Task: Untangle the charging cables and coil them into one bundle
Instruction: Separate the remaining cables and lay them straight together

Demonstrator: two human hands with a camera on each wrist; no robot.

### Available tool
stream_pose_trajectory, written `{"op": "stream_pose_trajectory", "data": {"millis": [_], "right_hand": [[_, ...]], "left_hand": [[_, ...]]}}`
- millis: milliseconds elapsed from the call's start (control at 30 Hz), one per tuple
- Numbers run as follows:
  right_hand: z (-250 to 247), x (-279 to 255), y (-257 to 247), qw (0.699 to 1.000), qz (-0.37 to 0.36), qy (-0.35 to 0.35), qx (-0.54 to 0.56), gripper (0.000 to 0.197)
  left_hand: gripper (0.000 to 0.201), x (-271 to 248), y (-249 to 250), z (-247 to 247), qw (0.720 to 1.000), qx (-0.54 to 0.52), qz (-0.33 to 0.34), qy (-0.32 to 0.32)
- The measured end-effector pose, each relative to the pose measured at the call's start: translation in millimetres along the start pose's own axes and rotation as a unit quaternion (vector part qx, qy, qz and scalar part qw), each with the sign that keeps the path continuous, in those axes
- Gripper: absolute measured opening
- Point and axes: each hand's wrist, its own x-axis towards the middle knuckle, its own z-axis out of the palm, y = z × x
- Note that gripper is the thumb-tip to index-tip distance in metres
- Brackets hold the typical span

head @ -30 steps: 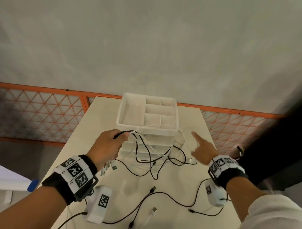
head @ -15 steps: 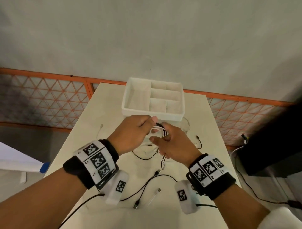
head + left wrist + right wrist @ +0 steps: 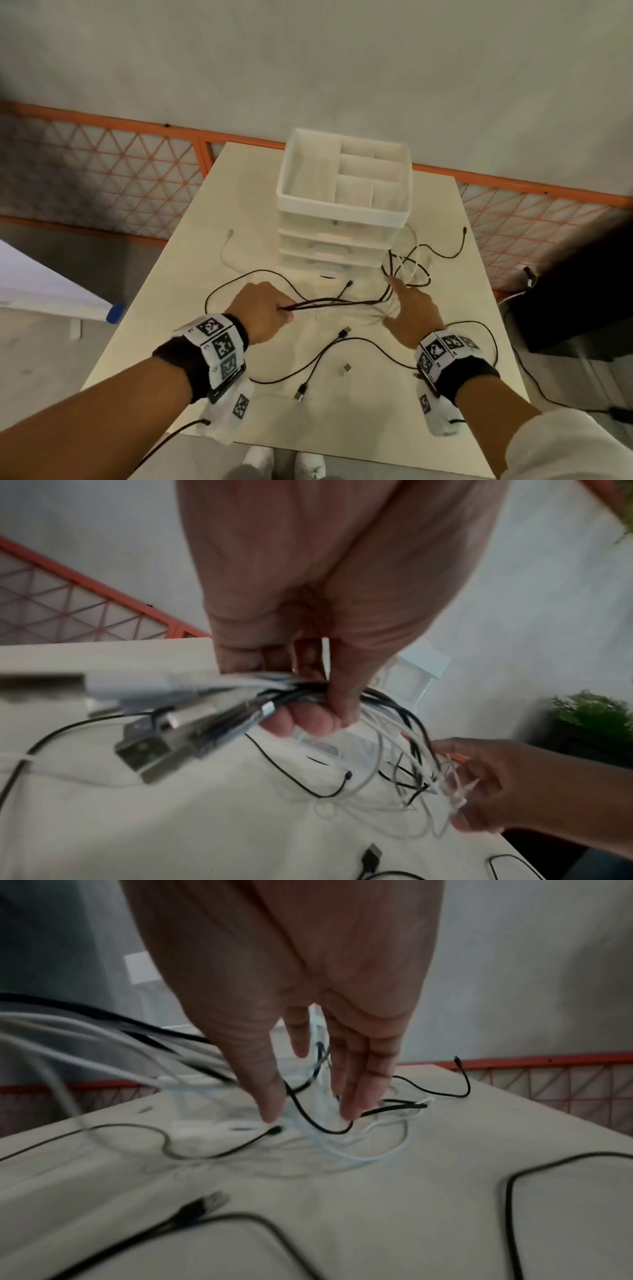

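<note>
My left hand (image 3: 265, 313) has a closed grip around a gathered bunch of black and white cables (image 3: 337, 302), the plug ends (image 3: 161, 739) sticking out past my curled fingers (image 3: 308, 721). From that fist the strands run taut to my right hand (image 3: 412, 313), whose grip is open: straight fingers (image 3: 352, 1096) reach down into the loose loops (image 3: 409, 270) and touch them, curled round nothing. Those loops lie on the desk (image 3: 191, 284) just beside the white drawer unit (image 3: 334, 246). More black cable (image 3: 342, 363) and loose plugs lie on the desk near me, apart from the bunch. A divided tray (image 3: 342, 209) tops the drawer unit; I see nothing in its compartments. What the drawers hold I cannot tell.
</note>
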Motion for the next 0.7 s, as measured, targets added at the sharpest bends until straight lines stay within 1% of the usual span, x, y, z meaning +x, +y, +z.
{"op": "stream_pose_trajectory", "data": {"millis": [33, 67, 133, 167, 200, 233, 267, 300, 333, 367, 467, 567, 633, 700], "right_hand": [[8.2, -4.5, -0.4, 1.000, 0.002, 0.000, 0.002, 0.080], [14.2, -10.9, -2.7, 1.000, 0.000, 0.027, 0.016, 0.076], [24.5, -24.9, -11.7, 0.993, -0.039, 0.098, 0.050, 0.052], [29.9, -31.5, -17.4, 0.990, -0.073, 0.102, 0.060, 0.038], [37.4, -37.1, -21.8, 0.990, -0.107, 0.067, 0.057, 0.029], [46.8, -41.4, -25.5, 0.989, -0.139, 0.005, 0.044, 0.025], [57.1, -45.2, -28.7, 0.985, -0.157, -0.068, 0.018, 0.027], [68.6, -47.6, -29.2, 0.978, -0.165, -0.126, -0.011, 0.032], [78.1, -49.2, -28.6, 0.974, -0.159, -0.156, -0.037, 0.036], [85.8, -49.9, -26.9, 0.974, -0.147, -0.166, -0.048, 0.038], [98.6, -52.9, -22.3, 0.978, -0.128, -0.158, -0.049, 0.028], [99.8, -53.1, -20.2, 0.984, -0.112, -0.139, -0.002, 0.018], [92.8, -51.7, -22.0, 0.987, -0.103, -0.103, 0.064, 0.009], [77.2, -53.1, -29.1, 0.983, -0.109, -0.040, 0.145, 0.012]], "left_hand": [[0.016, 0.5, -0.5, 0.4, 1.000, -0.003, -0.006, 0.025], [0.016, 1.1, -1.5, -0.4, 0.999, -0.010, -0.010, 0.046], [0.018, 3.6, -3.3, -3.1, 0.996, -0.052, -0.018, 0.073], [0.019, 5.5, -3.9, -3.9, 0.993, -0.078, -0.024, 0.081], [0.021, 6.7, -3.8, -4.1, 0.991, -0.096, -0.030, 0.084], [0.024, 7.8, -3.1, -4.0, 0.990, -0.107, -0.039, 0.080], [0.027, 8.5, -2.1, -3.9, 0.989, -0.118, -0.050, 0.069], [0.029, 8.7, -1.3, -3.6, 0.988, -0.128, -0.065, 0.055], [0.029, 8.6, -0.5, -3.0, 0.987, -0.136, -0.079, 0.042], [0.029, 8.4, 0.1, -2.5, 0.985, -0.143, -0.090, 0.031], [0.020, 5.4, -0.7, -1.0, 0.975, -0.197, -0.104, 0.006], [0.015, 2.7, -1.4, 0.2, 0.956, -0.276, -0.097, -0.011], [0.016, 0.8, -1.1, -1.7, 0.951, -0.297, -0.088, -0.011], [0.015, -0.5, -0.1, -5.8, 0.948, -0.308, -0.076, -0.005]]}}
